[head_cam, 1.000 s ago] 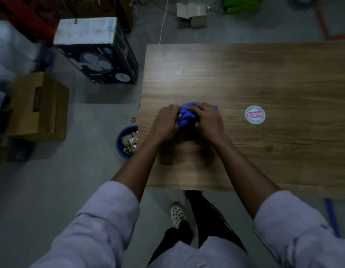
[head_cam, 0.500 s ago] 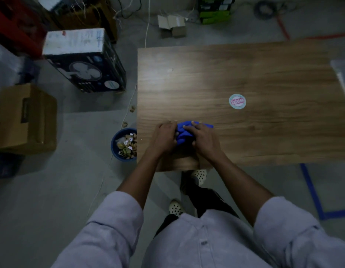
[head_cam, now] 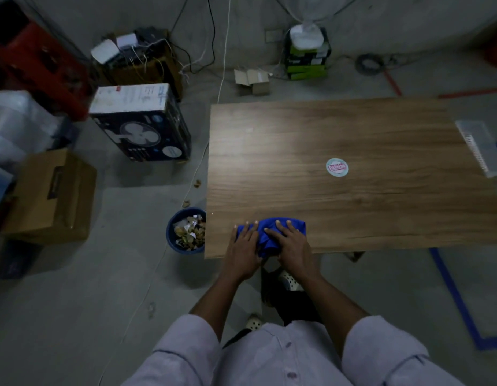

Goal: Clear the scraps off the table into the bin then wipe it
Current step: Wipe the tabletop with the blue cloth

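Head camera, looking straight down, and both hands are on the blue cloth (head_cam: 283,225) at the near edge of the wooden table (head_cam: 325,129), close to its near-left corner. The left hand (head_cam: 243,243) lies flat, fingers straight and spread over the cloth's left end. The right hand (head_cam: 293,240) is flat too, palm down, pressing the bunched middle. Neither one is gripping.

The tabletop shows bare wood grain with a soft glare toward the far-left corner. A round sticker (head_cam: 336,167) sits right of centre, and a clear plastic sheet (head_cam: 478,146) hangs over the right edge.

Down on the concrete floor, the blue bin (head_cam: 170,238) stands just beside the table's left edge, near that same corner, heaped with scraps (head_cam: 190,232). A couple of stray bits (head_cam: 197,183) lie on the floor beyond it. Further left there's a fan box (head_cam: 141,126) and a brown cardboard box (head_cam: 52,196). Cables trail along the back wall, and blue tape (head_cam: 459,299) marks the floor on the right.
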A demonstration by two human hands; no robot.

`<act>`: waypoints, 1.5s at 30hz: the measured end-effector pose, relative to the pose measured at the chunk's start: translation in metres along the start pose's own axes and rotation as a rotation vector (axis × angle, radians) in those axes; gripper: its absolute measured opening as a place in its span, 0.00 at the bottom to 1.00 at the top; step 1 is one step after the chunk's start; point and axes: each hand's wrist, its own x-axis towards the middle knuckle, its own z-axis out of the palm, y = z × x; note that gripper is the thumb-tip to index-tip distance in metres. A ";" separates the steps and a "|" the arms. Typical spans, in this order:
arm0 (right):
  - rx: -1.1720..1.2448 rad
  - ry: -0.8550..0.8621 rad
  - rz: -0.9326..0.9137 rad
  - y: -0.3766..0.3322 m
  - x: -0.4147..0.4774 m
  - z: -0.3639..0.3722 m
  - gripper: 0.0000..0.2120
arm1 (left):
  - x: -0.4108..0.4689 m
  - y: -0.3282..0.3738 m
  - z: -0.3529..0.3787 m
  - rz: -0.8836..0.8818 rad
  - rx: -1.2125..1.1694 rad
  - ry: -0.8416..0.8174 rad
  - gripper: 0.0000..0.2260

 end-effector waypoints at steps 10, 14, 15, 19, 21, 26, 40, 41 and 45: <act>-0.014 0.002 -0.047 -0.002 -0.042 0.012 0.28 | -0.044 0.002 0.005 0.027 -0.010 -0.110 0.32; 0.015 -0.138 -0.044 -0.012 -0.064 0.001 0.29 | -0.057 0.004 -0.004 -0.023 -0.196 -0.246 0.20; 0.046 -0.156 -0.033 -0.018 -0.070 -0.010 0.29 | -0.062 0.004 -0.011 -0.045 -0.315 -0.311 0.13; 0.258 -0.067 0.050 -0.037 -0.076 -0.048 0.32 | -0.061 -0.006 -0.041 -0.229 -0.870 -0.279 0.04; 0.324 0.060 0.118 -0.044 -0.063 -0.067 0.27 | -0.044 -0.009 -0.060 -0.312 -1.026 -0.092 0.12; 0.306 0.312 0.206 -0.056 -0.015 -0.085 0.20 | 0.007 -0.019 -0.095 -0.607 -1.404 0.169 0.28; -0.090 -0.140 -0.321 -0.019 0.045 -0.003 0.32 | 0.004 -0.069 -0.014 -0.700 -0.413 0.372 0.20; -0.123 -0.154 -0.358 -0.014 0.048 0.002 0.31 | 0.000 -0.074 -0.008 -0.659 -0.484 0.358 0.21; -0.183 -0.108 -0.241 0.008 0.057 -0.001 0.30 | -0.005 -0.073 0.001 -0.631 -0.777 0.361 0.25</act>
